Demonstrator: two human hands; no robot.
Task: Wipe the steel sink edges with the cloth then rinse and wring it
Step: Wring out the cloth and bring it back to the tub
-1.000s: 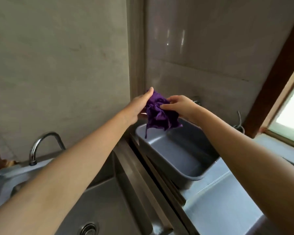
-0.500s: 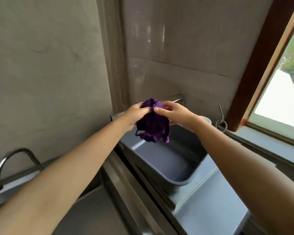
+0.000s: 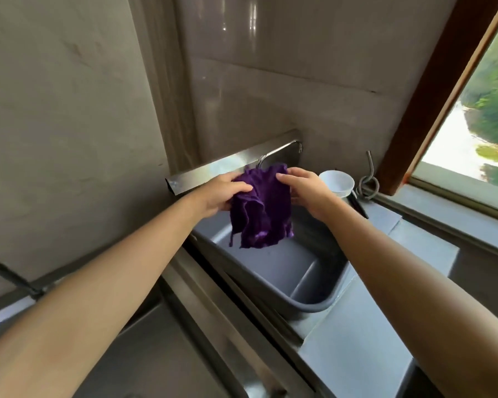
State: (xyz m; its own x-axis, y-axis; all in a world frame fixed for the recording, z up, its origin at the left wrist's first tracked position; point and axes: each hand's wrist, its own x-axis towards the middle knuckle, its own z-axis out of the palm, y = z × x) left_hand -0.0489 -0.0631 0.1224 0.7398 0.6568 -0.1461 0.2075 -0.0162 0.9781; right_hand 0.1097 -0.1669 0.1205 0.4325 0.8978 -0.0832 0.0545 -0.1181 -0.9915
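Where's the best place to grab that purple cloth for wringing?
Its upper edge, one hand from each side, where the left hand and right hand grip it: the purple cloth hangs limp over the grey tub, so opposite ends probably twist easily.

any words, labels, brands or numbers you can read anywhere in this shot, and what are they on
None: no text can be read in this view.
The purple cloth, gripped by the left hand and the right hand, is plain.
The grey plastic tub, the white bowl and the steel backsplash strip show no print, label or number.
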